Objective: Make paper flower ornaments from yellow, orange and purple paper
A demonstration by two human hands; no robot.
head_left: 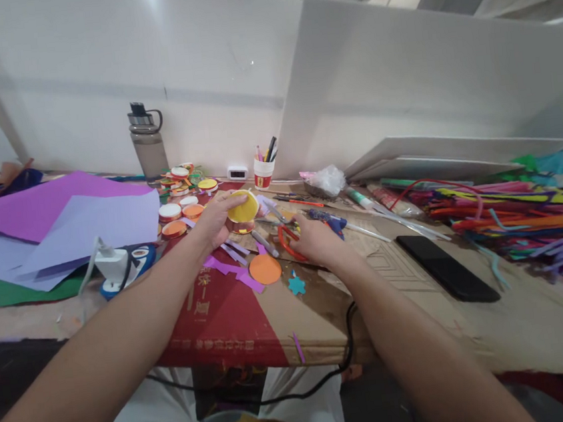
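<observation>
My left hand [220, 219] is closed on a yellow paper disc [243, 207], its thumb lying across the face. In my right hand [309, 236] is a pair of scissors [285, 241] with red-orange handles; the blades point toward the yellow disc. Whether the blades touch the disc I cannot tell. Below the hands lie an orange paper disc [265, 268], a teal paper flower shape [296, 284] and purple paper scraps [249, 281]. A grey marker [265, 245] rests between the hands.
Large purple sheets [92, 224] and a white plug [113, 265] are at left. A bottle [148, 144], round pieces [169, 212] and a pen cup [264, 172] stand behind. A glue gun [330, 219], black phone [446, 267] and coloured pipe cleaners [502, 208] lie right.
</observation>
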